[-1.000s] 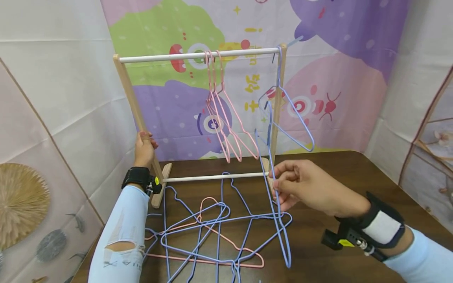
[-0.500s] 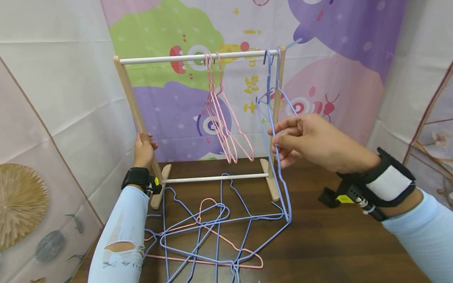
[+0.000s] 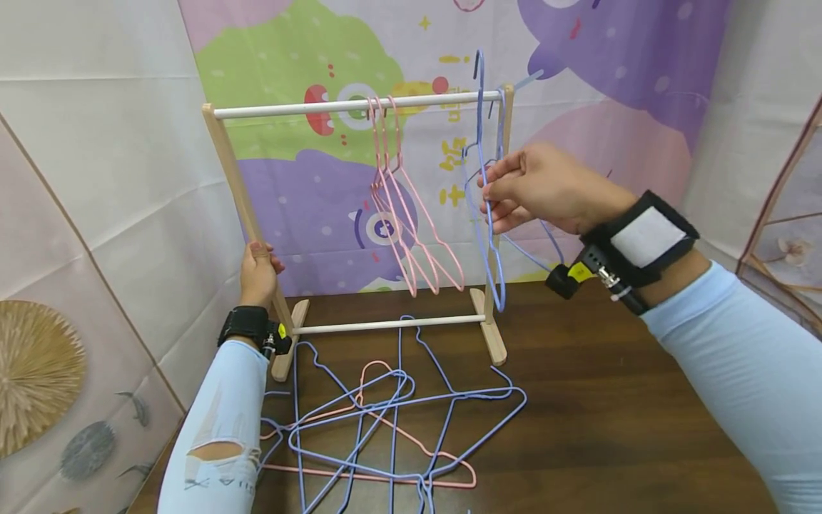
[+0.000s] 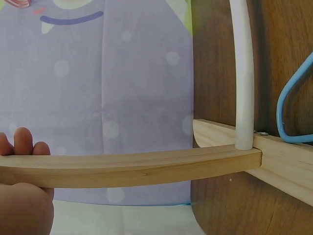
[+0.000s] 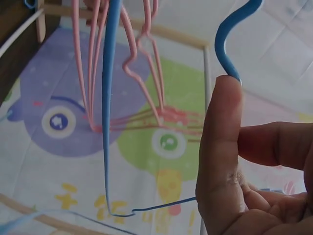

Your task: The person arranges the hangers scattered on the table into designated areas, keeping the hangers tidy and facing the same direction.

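Note:
My left hand (image 3: 259, 275) grips the left wooden post (image 3: 232, 171) of a small clothes rack; in the left wrist view, fingers and thumb (image 4: 27, 210) lie on opposite sides of that post. At the rack's right end, my right hand (image 3: 546, 187) pinches a blue wire hanger (image 3: 479, 125) by its shoulder. The held hanger's hook stands above the white top rod (image 3: 295, 110), and its body hangs below. Another blue hanger (image 3: 501, 135) hangs beside the right post, partly behind this hand. Three pink hangers (image 3: 420, 243) hang right of the rod's middle.
Blue hangers (image 3: 475, 392) and a pink hanger (image 3: 475, 477) lie tangled on the brown table (image 3: 597, 428) before the rack. A lower white bar (image 3: 385, 325) joins the rack's feet. A cartoon-print cloth (image 3: 289, 207) hangs behind.
My right hand has raised the blue hanger from low over the table to the top rod, its hook now above the rod. My left hand has stayed on the post.

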